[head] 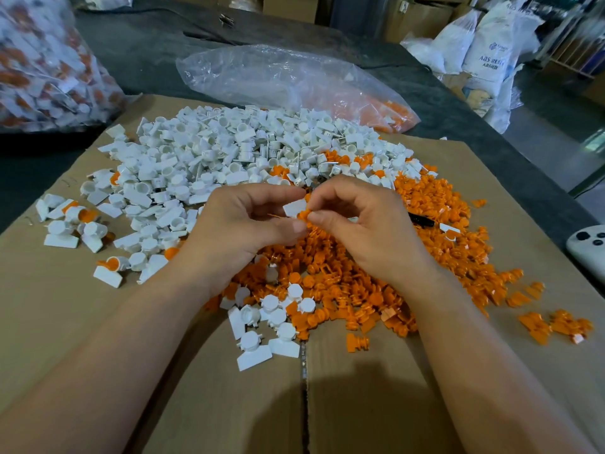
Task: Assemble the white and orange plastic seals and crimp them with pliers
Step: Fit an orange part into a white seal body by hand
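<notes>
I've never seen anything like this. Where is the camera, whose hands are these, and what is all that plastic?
There is no machine here. A person works with bare hands, and the one picture comes from a camera worn on their head, looking down. A sheet of cardboard carries a white pile and an orange pile of small plastic parts. The left hand holds a white part. The right hand pinches an orange part against it, seemingly joining them. Behind lies a clear bag.
</notes>
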Demonstrator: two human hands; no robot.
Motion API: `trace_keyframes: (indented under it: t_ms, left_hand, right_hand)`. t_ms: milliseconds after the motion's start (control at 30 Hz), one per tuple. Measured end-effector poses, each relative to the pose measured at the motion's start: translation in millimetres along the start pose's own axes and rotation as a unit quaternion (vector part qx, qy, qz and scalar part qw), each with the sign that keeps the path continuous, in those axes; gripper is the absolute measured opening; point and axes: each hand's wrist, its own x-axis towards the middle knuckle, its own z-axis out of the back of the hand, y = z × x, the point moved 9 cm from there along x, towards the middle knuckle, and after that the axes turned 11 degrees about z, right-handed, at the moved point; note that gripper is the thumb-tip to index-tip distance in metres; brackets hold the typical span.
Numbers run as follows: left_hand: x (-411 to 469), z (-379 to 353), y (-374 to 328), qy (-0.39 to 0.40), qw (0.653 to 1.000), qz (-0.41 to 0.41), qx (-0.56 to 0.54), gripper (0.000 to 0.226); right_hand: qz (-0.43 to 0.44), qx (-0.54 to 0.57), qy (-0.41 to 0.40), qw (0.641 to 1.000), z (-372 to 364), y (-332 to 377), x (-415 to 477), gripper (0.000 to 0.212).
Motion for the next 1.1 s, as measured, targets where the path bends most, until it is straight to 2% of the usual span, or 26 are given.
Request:
trace_keyframes:
  t_ms: [100, 267, 433, 733, 933, 1100]
  left_hand:
    - [1, -3, 4, 0.024, 0.999, 0.016, -0.046, 0.036]
    - [0, -5, 3, 0.034, 0.999, 0.004, -0.029, 0.035]
    - [-1, 2, -4, -0.016, 0.999, -0.028, 0.021, 0.042]
    - [-6, 2, -12, -0.062, 0.992, -0.081, 0.071, 0.039]
    - [-8, 0, -15, -0.034, 0.994, -0.102, 0.018, 0.033]
    - [-7, 1, -16, -0.030, 0.994, -0.107, 0.000, 0.031]
  right_hand:
    - [0.005, -0.007, 0.002, 1.000, 3, 0, 0, 0.016]
    - [-0.001, 0.011, -0.006, 1.000, 3, -1, -1, 0.013]
    - [-0.007, 0.052, -0.031, 0.998, 4, 0, -1, 0.014]
    - [-0.035, 0.075, -0.023, 0.996, 1, -2, -2, 0.022]
    - [-0.066, 0.093, -0.044, 0.992, 4, -7, -3, 0.030]
    - [-0.095, 0.081, -0.066, 0.990, 9, -13, -4, 0.021]
